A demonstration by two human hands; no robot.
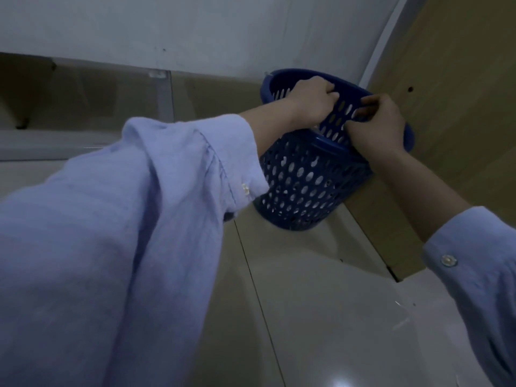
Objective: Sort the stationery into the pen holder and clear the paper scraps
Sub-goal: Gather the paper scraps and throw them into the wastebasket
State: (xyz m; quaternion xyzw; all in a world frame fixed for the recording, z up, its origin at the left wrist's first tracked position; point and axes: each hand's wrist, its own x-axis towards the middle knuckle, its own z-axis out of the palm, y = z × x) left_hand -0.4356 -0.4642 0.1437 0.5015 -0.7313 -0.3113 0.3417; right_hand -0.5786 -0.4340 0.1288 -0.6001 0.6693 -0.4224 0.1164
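Two blue perforated plastic baskets stand on the floor against a wooden panel, one nested in the other. The upper basket (282, 79) is tilted, and its rim sits well above the rim of the lower basket (301, 185). My left hand (310, 99) grips the upper basket's perforated wall from the left, fingers curled. From the right, my right hand (377, 124) pinches the same wall with its fingertips at the holes. No stationery, pen holder or paper scraps show. The baskets' insides are hidden.
A pale wall (195, 29) rises behind the baskets and a wooden panel (446, 107) stands at the right. Glossy floor tiles (321, 303) fill the foreground. My light blue sleeves cover much of the left side and the lower right corner.
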